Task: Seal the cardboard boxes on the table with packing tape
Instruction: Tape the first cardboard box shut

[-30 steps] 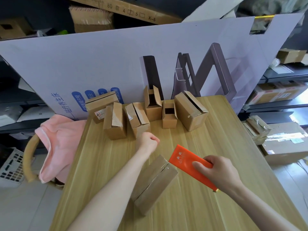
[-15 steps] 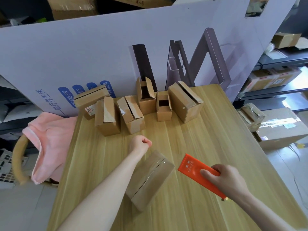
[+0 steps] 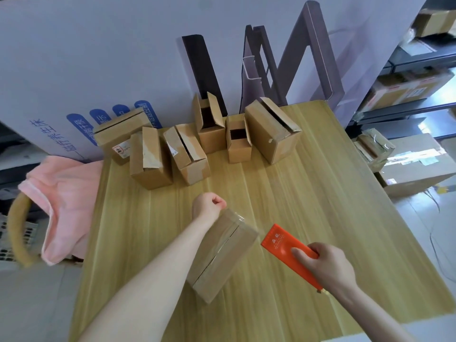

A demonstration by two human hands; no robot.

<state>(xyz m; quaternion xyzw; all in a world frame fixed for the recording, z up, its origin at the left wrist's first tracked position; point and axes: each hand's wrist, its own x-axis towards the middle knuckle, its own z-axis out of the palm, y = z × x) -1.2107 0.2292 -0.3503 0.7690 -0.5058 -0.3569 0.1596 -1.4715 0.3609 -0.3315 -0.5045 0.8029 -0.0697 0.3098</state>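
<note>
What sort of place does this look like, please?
Probably a packing or stock room: small cardboard boxes on a wooden table, shelves of parcels at right, a big carton on the floor.

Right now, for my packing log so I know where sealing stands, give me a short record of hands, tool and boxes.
left hand: curled in a fist at the near box's far end, nothing seen in it
right hand: grips the orange tool, right of the near box
near box: flaps shut, shiny clear tape over the seam
back row: six boxes, two with open tops
table: wooden
pink cloth: beside the table's left edge
</note>
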